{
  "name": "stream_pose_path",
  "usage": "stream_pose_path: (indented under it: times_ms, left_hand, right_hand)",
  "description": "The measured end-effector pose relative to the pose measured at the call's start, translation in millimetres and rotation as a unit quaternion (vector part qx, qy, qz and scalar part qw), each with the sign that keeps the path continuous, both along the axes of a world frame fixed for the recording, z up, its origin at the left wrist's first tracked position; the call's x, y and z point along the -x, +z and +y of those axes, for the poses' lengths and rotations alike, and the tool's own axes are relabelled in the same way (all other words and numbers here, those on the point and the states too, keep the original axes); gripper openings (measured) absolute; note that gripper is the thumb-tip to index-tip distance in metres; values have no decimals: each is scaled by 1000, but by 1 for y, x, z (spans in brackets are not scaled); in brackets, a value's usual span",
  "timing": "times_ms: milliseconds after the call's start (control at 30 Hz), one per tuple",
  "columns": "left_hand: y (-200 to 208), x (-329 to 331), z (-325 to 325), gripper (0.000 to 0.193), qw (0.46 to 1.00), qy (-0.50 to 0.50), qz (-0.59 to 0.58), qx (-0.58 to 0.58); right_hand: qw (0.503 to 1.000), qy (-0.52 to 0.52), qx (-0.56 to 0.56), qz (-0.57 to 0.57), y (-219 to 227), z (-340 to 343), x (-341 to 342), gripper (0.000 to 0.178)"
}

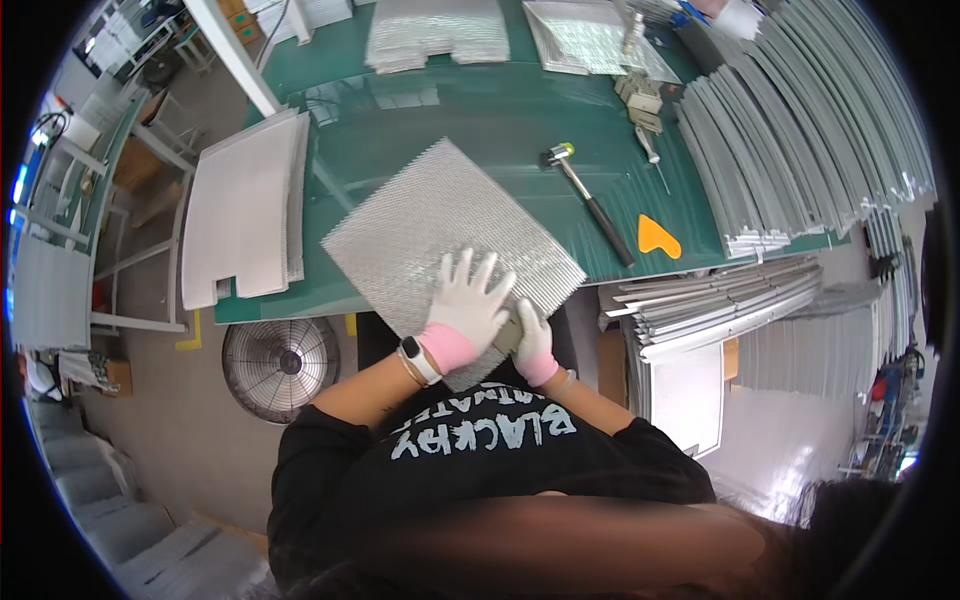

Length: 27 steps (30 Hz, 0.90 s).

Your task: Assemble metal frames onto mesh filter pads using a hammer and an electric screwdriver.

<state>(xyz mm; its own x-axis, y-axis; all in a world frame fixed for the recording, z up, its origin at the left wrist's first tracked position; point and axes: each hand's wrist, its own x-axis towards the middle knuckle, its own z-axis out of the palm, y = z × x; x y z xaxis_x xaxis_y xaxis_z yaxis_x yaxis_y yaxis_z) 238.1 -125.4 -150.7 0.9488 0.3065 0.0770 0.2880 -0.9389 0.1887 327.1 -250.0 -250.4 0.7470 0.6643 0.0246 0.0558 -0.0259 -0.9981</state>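
A square silver panel with a fine ridged surface lies at an angle on the green table, its near corner reaching over the front edge toward my body. My left hand, in a white glove with a pink cuff, rests flat on the panel with its fingers spread. Close by on its right, my gloved right hand is closed round a small grey-green block at the panel's near right edge. The fingers partly hide the block, so its exact kind does not show.
A hammer, an orange scraper and a screwdriver lie to the right, near beige blocks. Panel stacks stand at the left, far side and right. A round fan sits below left.
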Motion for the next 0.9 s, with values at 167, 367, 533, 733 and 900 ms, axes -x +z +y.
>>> stream_pose_path:
  times_ms: [167,367,533,733,900]
  left_hand:
    - [-1,-4,82,50,990,-134,-39,1]
    - [25,-3,74,41,982,-75,-169,-40]
    - [-46,29,-4,26,861,-194,-91,462]
    - [-122,37,-29,36,840,-101,19,533]
    - [-123,47,-26,39,808,0,35,589]
  right_hand:
    - [872,451,180,67,55,7,-39,46]
    - [655,193,583,-440,11,-76,-150,17]
    - [702,218,473,-486,-4,-97,-172,15]
    - [586,209,663,-416,-36,-87,-175,17]
    - [712,253,406,-513,6,-71,-139,15]
